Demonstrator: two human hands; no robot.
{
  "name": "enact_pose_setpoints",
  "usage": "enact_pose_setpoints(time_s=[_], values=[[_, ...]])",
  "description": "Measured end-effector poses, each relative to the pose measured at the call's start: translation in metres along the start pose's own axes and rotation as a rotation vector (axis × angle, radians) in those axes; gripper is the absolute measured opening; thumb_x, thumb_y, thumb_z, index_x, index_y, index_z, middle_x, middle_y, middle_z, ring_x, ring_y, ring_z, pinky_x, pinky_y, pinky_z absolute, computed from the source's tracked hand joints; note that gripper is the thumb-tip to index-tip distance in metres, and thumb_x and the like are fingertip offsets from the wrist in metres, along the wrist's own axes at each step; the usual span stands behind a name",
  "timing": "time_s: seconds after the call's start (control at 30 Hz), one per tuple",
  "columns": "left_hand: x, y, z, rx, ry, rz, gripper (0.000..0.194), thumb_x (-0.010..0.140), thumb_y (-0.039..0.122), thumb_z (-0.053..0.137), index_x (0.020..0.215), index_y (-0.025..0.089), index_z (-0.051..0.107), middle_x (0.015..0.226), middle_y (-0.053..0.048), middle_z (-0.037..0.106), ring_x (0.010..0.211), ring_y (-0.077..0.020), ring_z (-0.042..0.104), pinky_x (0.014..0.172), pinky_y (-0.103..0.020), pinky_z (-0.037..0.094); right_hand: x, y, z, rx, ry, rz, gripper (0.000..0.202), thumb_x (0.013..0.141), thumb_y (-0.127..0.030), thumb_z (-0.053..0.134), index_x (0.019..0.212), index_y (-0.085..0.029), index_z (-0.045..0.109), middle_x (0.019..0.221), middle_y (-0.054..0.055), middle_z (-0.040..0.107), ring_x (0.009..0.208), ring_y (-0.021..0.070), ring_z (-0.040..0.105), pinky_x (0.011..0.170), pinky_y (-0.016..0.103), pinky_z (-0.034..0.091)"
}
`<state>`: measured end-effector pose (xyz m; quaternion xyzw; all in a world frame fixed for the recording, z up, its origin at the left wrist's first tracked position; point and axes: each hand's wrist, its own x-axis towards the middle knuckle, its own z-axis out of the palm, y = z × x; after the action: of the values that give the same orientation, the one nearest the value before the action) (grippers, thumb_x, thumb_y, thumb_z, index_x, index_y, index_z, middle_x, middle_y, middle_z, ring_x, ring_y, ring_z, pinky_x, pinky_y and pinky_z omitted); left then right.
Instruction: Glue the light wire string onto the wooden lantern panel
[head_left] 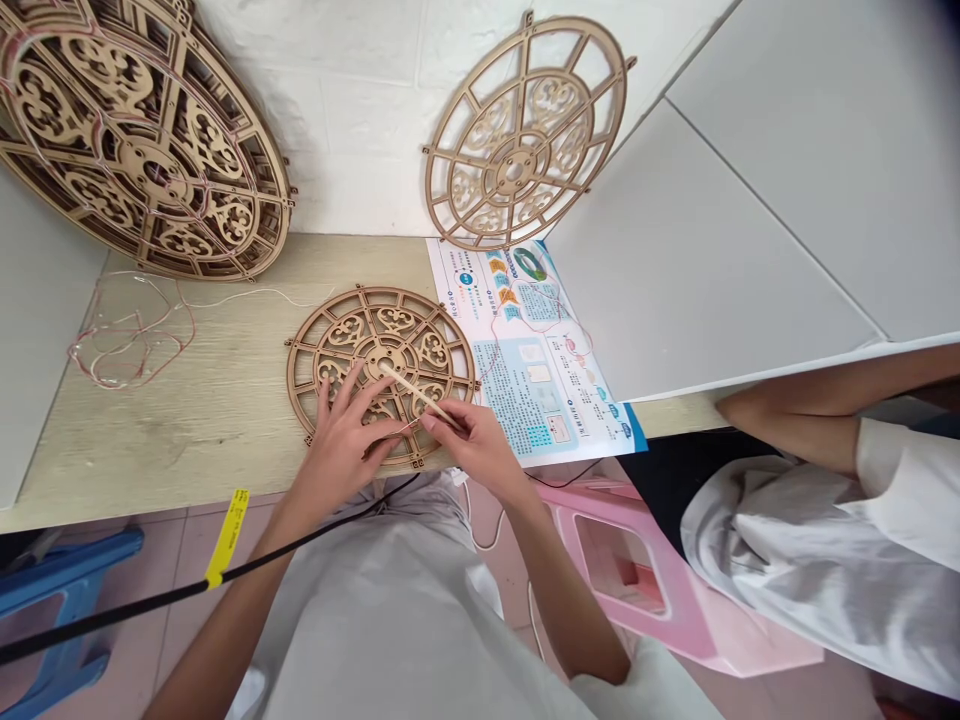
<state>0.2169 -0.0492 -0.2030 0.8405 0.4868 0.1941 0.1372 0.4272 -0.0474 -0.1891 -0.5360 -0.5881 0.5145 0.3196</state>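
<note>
A round, openwork wooden disc [454, 345] with scroll cut-outs lies flat on the table in front of me. My left hand [346, 430] rests over its near left part, fingers spread and touching the wood. In my right hand [476, 445] is a thin pale wooden stick [411, 388], pinched between thumb and fingers. The stick slants across the disc, its far tip close to the hub. Between my hands a fine thread or wire shows near the fingertips; whether either hand grips it is unclear.
Several similar discs [150, 170] with wires lean at the left; another disc [517, 172] leans against the wall. Tangled thin wire [139, 345] lies left, a printed sheet [525, 400] right. A black cable [300, 548] crosses below. Another person's arm [810, 410] is at the right.
</note>
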Motion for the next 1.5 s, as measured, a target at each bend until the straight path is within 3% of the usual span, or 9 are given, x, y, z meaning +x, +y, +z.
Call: enact_pose_setpoints(time_s=[0.2, 0.33, 0.47, 0.67, 0.9, 1.17, 1.5], values=[[0.003, 0.004, -0.003, -0.052, -0.077, -0.128, 0.026, 0.097, 0.043, 0.049, 0.108, 0.027, 0.065, 0.154, 0.005, 0.044, 0.158, -0.0239, 0.020, 0.133, -0.061, 0.012, 0.000, 0.003, 0.002, -0.133, -0.034, -0.036, 0.035, 0.090, -0.047, 0.053, 0.080, -0.015, 0.061, 0.071, 0.003, 0.049, 0.064, 0.0116, 0.039, 0.059, 0.025, 0.029], [0.003, 0.003, -0.002, -0.061, -0.105, -0.139, 0.025, 0.096, 0.043, 0.051, 0.112, 0.026, 0.059, 0.155, 0.008, 0.042, 0.158, -0.0208, 0.021, 0.135, -0.057, 0.006, -0.001, 0.000, 0.004, -0.263, -0.050, -0.052, 0.033, 0.092, -0.042, 0.049, 0.072, -0.016, 0.052, 0.068, 0.001, 0.045, 0.064, 0.0119, 0.039, 0.059, 0.025, 0.026], [0.002, 0.003, -0.002, -0.076, -0.118, -0.143, 0.023, 0.097, 0.043, 0.049, 0.103, 0.023, 0.059, 0.154, 0.009, 0.042, 0.158, -0.0190, 0.020, 0.136, -0.054, 0.005, -0.001, -0.002, 0.007, -0.342, -0.036, -0.040, 0.033, 0.092, -0.039, 0.048, 0.068, -0.017, 0.045, 0.065, 0.001, 0.045, 0.062, 0.0118, 0.039, 0.059, 0.026, 0.024], [0.003, 0.006, -0.008, -0.142, -0.135, -0.161, 0.021, 0.094, 0.040, 0.050, 0.099, 0.022, 0.059, 0.153, 0.009, 0.043, 0.158, -0.0202, 0.019, 0.135, -0.056, 0.003, 0.000, -0.005, 0.009, -0.417, -0.025, -0.034, 0.028, 0.091, -0.036, 0.049, 0.070, -0.017, 0.050, 0.067, 0.001, 0.049, 0.062, 0.0119, 0.040, 0.058, 0.025, 0.024], [0.008, 0.014, -0.007, -0.162, -0.072, -0.229, 0.017, 0.091, 0.036, 0.051, 0.096, 0.020, 0.056, 0.147, 0.006, 0.051, 0.155, -0.0193, 0.026, 0.134, -0.055, 0.009, 0.001, -0.009, 0.009, -0.421, -0.018, 0.067, 0.023, 0.087, -0.037, 0.052, 0.073, -0.018, 0.051, 0.064, 0.000, 0.049, 0.059, 0.0120, 0.040, 0.057, 0.025, 0.026], [0.012, 0.019, -0.003, -0.146, -0.039, -0.275, 0.015, 0.088, 0.036, 0.056, 0.090, 0.021, 0.058, 0.143, 0.008, 0.053, 0.151, -0.0173, 0.031, 0.134, -0.054, 0.010, -0.001, -0.008, 0.013, -0.476, 0.056, -0.015, 0.028, 0.086, -0.035, 0.050, 0.066, -0.019, 0.039, 0.056, -0.002, 0.040, 0.053, 0.0112, 0.036, 0.053, 0.024, 0.023], [0.018, 0.022, -0.005, -0.186, -0.039, -0.340, 0.015, 0.085, 0.032, 0.059, 0.084, 0.018, 0.056, 0.139, 0.007, 0.055, 0.149, -0.0175, 0.033, 0.134, -0.055, 0.011, -0.006, -0.002, 0.025, -0.480, 0.167, 0.040, 0.036, 0.090, -0.047, 0.051, 0.070, -0.018, 0.043, 0.065, 0.002, 0.055, 0.059, 0.0128, 0.044, 0.057, 0.024, 0.026]])
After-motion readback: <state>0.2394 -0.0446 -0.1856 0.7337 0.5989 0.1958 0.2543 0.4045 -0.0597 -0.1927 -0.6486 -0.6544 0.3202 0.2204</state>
